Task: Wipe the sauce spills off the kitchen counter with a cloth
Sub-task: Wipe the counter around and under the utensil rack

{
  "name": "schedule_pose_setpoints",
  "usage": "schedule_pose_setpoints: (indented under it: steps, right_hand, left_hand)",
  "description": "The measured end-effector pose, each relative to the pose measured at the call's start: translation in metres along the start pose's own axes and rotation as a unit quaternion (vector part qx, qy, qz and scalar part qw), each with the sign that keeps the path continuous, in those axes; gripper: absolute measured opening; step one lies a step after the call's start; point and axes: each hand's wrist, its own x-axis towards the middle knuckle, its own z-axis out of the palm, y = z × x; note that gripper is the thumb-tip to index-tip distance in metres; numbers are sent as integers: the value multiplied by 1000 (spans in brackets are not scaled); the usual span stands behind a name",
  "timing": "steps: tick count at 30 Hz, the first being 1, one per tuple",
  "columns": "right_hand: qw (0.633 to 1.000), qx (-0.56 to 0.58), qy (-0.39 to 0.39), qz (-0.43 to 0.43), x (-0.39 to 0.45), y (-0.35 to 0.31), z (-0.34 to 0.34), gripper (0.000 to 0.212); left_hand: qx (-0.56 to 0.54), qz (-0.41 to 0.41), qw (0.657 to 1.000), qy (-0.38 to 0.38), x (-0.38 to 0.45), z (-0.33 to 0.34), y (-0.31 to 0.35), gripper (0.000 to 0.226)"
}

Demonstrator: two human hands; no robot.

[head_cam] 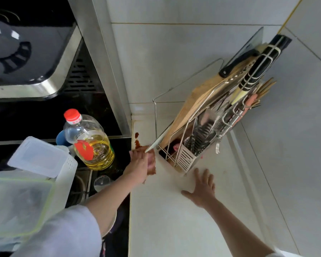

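The left hand (140,162) pinches a stained reddish-brown cloth (152,164) toward red-brown sauce smears (137,140) on the white bench (174,219), while the right hand (202,188), grip spread flat, braces there.

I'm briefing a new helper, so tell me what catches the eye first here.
The reddish-brown sauce spill at the white counter's far left edge stands out, with the left hand pressing a stained brownish cloth just below it. Right of it stands a steel wire rack; the right hand lies flat nearby.
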Motion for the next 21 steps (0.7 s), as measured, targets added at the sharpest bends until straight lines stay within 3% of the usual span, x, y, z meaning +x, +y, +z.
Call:
schedule_pose_setpoints:
  steps: [2, 6, 10, 16, 19, 21]
  right_hand:
    - [1000, 1, 5, -6, -2, 4, 0, 119]
    - [999, -41, -1, 25, -9, 1, -6, 124]
    - [997, 4, -31, 75, -15, -15, -6, 124]
    - [996, 32, -41, 77, -10, -18, -6, 126]
    - [996, 37, -33, 80, -10, -18, -7, 126]
    - [995, 40, -35, 81, -13, -20, -7, 125]
  left_hand:
    - [4, 33, 999, 0, 18, -6, -6, 92]
    - [44, 76, 996, 13, 23, 0, -13, 64]
    - [139, 99, 985, -40, 6, 14, -19, 84]
    - [159, 66, 984, -52, 67, -26, -18, 79]
    - [173, 94, 980, -34, 87, -27, -23, 87]
    - [169, 138, 975, -30, 79, -14, -29, 75]
